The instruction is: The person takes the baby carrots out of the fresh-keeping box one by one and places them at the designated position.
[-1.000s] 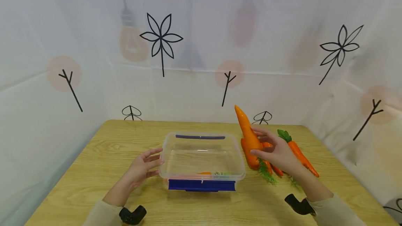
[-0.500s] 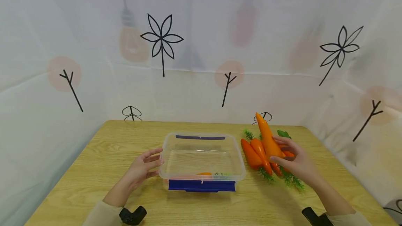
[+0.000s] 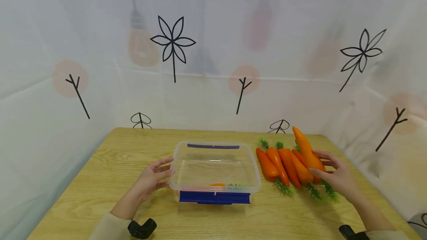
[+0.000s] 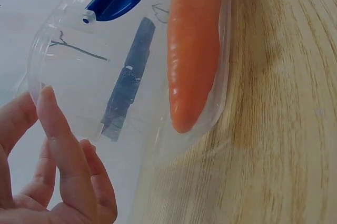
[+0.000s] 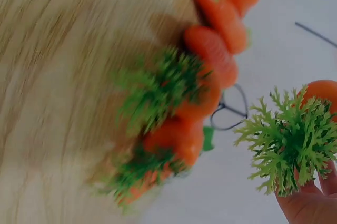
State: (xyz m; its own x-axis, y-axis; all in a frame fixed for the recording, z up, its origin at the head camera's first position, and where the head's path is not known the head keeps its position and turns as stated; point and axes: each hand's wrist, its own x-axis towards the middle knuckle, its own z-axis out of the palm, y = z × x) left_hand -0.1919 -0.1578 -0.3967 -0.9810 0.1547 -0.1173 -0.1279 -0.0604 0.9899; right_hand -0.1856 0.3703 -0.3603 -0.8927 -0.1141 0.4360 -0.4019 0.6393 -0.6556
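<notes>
My right hand [image 3: 338,177] grips an orange carrot [image 3: 305,147], its tip pointing up and away, over the right end of a row of carrots [image 3: 275,162]. In the right wrist view, the held carrot's leafy green top [image 5: 289,145] hides most of the fingers. My left hand [image 3: 151,177] touches the left side of a clear plastic box [image 3: 213,166] with blue clips, its fingers loosely bent. The left wrist view shows the fingertips [image 4: 47,97] against the box wall. One carrot [image 4: 195,50] lies inside the box along its near side.
Several carrots with green tops lie side by side on the wooden table [image 3: 126,151], right of the box. A white patterned cloth [image 3: 213,47] hangs behind the table. The table's right edge runs beyond my right hand.
My right hand has moved to the right with the carrot, from beside the box across the row, uncovering more of the row's carrots. The left hand and the box stay in place.
</notes>
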